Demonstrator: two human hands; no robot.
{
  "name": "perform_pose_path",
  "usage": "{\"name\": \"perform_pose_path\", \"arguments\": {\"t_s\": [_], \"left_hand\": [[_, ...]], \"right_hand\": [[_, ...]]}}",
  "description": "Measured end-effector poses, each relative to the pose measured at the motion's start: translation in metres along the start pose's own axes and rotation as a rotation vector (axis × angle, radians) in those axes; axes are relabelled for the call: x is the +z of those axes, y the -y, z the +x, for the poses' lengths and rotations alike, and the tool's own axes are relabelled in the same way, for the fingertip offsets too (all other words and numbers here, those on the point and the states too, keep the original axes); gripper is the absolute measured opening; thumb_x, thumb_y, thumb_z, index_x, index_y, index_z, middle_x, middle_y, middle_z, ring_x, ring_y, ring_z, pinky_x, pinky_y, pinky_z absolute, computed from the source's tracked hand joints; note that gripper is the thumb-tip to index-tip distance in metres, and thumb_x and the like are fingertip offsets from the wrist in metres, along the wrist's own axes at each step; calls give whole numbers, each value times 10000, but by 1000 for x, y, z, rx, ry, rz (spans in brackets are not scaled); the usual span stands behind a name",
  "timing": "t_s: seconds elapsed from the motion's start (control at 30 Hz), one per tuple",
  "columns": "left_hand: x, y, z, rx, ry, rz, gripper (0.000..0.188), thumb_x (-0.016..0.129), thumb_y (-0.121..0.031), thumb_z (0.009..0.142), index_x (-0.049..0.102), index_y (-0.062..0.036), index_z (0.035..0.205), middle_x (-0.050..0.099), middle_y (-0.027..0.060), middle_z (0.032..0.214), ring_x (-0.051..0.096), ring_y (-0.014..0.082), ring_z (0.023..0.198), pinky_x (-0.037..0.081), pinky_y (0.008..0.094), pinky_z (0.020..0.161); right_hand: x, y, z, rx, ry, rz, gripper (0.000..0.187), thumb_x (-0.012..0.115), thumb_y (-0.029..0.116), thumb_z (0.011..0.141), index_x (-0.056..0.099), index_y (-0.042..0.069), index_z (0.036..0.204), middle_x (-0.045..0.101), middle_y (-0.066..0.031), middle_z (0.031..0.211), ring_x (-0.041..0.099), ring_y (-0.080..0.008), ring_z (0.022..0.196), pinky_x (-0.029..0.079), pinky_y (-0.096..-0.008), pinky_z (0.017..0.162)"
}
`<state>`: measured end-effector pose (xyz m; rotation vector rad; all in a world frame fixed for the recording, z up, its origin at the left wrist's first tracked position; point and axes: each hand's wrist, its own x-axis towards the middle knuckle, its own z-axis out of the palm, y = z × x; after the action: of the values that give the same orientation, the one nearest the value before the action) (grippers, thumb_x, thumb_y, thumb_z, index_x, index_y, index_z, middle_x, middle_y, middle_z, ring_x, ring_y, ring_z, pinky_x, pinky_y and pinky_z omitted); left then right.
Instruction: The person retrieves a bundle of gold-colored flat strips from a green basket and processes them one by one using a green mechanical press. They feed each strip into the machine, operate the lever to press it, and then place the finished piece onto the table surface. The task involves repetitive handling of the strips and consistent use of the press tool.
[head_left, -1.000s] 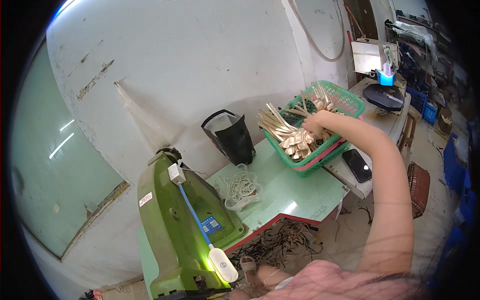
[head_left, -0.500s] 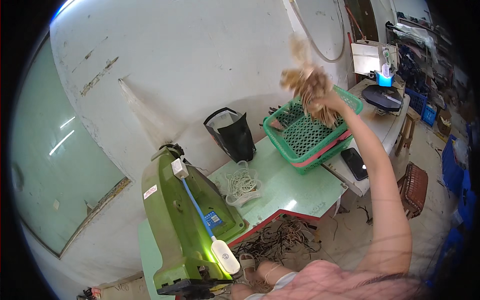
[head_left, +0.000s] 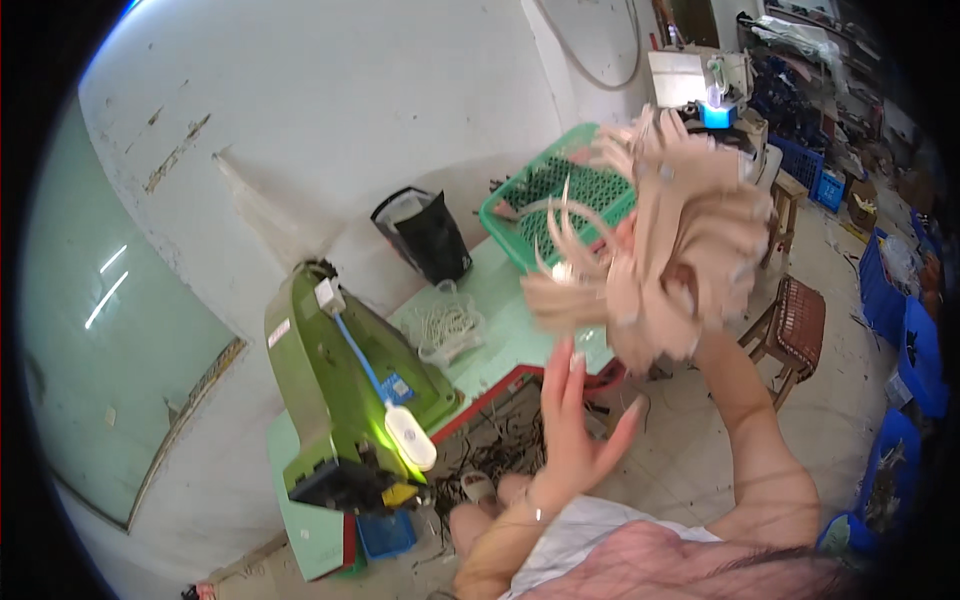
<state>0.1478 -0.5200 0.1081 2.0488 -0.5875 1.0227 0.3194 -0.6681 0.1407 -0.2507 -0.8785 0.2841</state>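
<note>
A thick bundle of beige strap pieces [head_left: 705, 205], many flat loops and thin tails fanned out together, is raised in front of me at the right. My right hand [head_left: 684, 282] is closed round it, mostly hidden behind the pieces. Just below and left of the bundle, my left hand [head_left: 580, 425] is up with fingers spread and thumb apart, holding nothing. Behind the bundle stands the green plastic basket [head_left: 505, 220], partly covered by it; some dark and pinkish pieces lie inside.
On the pale green table [head_left: 500, 345] stand a green machine [head_left: 335, 370] with a lit white lamp [head_left: 410, 438], a clear tub of white cord [head_left: 445, 330] and a black bag [head_left: 425, 240]. A brown woven stool [head_left: 797, 325] and blue crates [head_left: 880, 285] are at the right. Dark scraps litter the floor.
My right hand has brought the bundle from above the basket back towards me and lower. My left hand has come into view beneath it. The whole view has shifted slightly.
</note>
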Motion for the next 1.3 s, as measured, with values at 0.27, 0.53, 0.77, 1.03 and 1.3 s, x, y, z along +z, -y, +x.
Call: {"name": "perform_pose_path", "arguments": {"t_s": [0.27, 0.53, 0.77, 1.03, 1.3], "left_hand": [[-18, 31, -73, -603, 559, -620, 1033, 818, -206, 675, 129, 27, 1409, 284, 185, 1402, 332, 242, 1271, 306, 341, 1046], [-14, 48, -238, -1297, 289, -1103, 499, 739, -154, 775, 499, 14, 1180, 580, 63, 1063, 570, 132, 947, 484, 272, 815], [-18, 48, -256, -1570, -192, -1444, 387, 697, -298, 803, 586, -100, 1117, 611, 50, 988, 606, 141, 796, 503, 260, 648], [-113, 87, -321, -1529, -506, -1631, 436, 538, -415, 841, 581, -56, 1086, 638, 109, 925, 633, 194, 680, 547, 289, 629], [-240, 98, -327, -1587, 530, -1362, 412, 472, -346, 906, 556, 6, 1105, 628, 167, 985, 616, 267, 933, 505, 407, 795]], "right_hand": [[15, -90, -163, 546, 1, -1149, 434, 606, 207, 836, 498, 18, 1211, 583, -84, 1100, 530, -182, 1053, 426, -326, 929], [24, -143, -238, 1313, 15, -998, 537, 648, 249, 797, 487, 13, 1253, 559, -134, 1198, 529, -205, 1067, 426, -315, 927], [20, -208, -245, 1553, 858, -1728, 667, 610, 564, 714, 587, 57, 1147, 589, -205, 1107, 564, -355, 1011, 458, -397, 875], [89, -244, -195, 1814, 438, -707, 610, 430, 518, 922, 444, 73, 1339, 472, -138, 1324, 515, -235, 1149, 468, -329, 917], [202, -207, -211, 876, 759, -814, 431, 580, 192, 877, 490, 17, 1260, 524, -163, 1267, 537, -270, 1133, 437, -369, 934]]}}
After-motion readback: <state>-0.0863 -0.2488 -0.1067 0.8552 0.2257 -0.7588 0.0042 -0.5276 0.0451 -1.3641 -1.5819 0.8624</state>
